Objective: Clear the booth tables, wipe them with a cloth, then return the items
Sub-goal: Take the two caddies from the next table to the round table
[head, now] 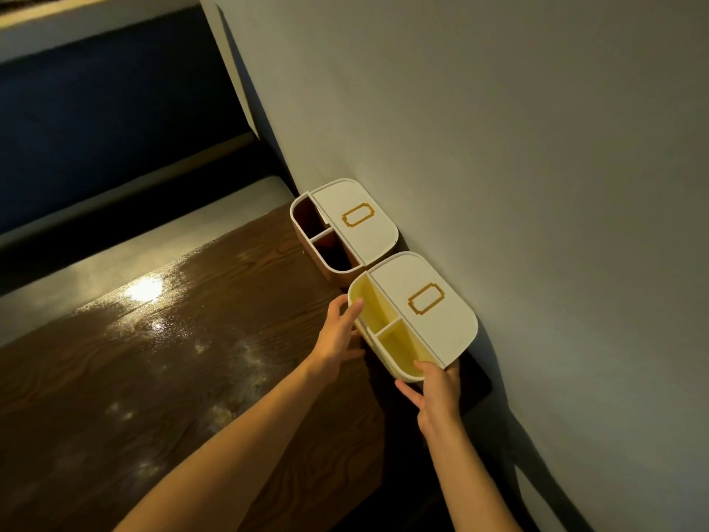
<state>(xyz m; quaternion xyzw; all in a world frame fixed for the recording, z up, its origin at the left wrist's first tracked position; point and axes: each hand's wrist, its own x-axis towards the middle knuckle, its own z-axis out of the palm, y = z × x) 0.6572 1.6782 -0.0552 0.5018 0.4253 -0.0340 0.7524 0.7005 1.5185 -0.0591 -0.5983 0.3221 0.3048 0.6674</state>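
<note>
A person's left hand and right hand grip the yellow caddy by the wall, near the brown caddy, apparently returning items to the wet-looking table; next, seating it squarely.

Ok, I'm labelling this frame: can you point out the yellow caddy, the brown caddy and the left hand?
yellow caddy (395, 341): head view, on its inner divider.
brown caddy (320, 234): head view, on its inner divider.
left hand (337, 335): head view, on the back of the hand.

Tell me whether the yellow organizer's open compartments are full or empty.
Empty: the yellow organizer shows bare yellow walls in both open compartments. Under its white lid, cannot tell.
</note>
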